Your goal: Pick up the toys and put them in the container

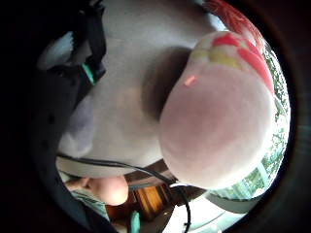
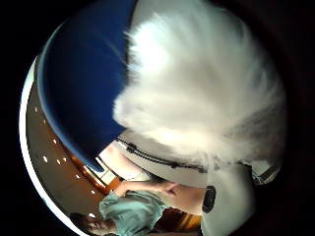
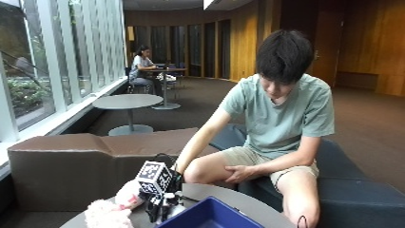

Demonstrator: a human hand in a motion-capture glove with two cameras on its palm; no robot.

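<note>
Toys sit at the near left edge of a round grey counter (image 3: 253,205) in the outside view: a fluffy pink plush toy (image 3: 107,214) lies lowest at the left, and just beside it, a little higher, a pale rounded toy (image 3: 128,194) shows past the gloved right hand (image 3: 163,199). That hand is lowered to the counter surface between the toys and a blue container (image 3: 208,216), whose near corner rises at the bottom edge of the picture, just to the hand's right. The person's right arm runs down straight from the shoulder, elbow barely bent, wrist directly over the hand. Further right, the person sits on a dark blue seat (image 3: 354,190), leaning forward with head bowed toward the counter, the bare left hand (image 3: 239,173) resting on the thigh.

From the palm's little-finger side, a rounded pinkish toy with red and yellow markings (image 1: 218,116) fills much of the view, lying on the grey counter (image 1: 126,97) and casting a shadow beside it. From the thumb side, white fluffy fur (image 2: 197,83) presses close to the palm, with the blue container wall (image 2: 83,73) just beside it.

Whether the fingers are curled round a toy or merely resting against one cannot be told; the glove and its fittings hide them.
</note>
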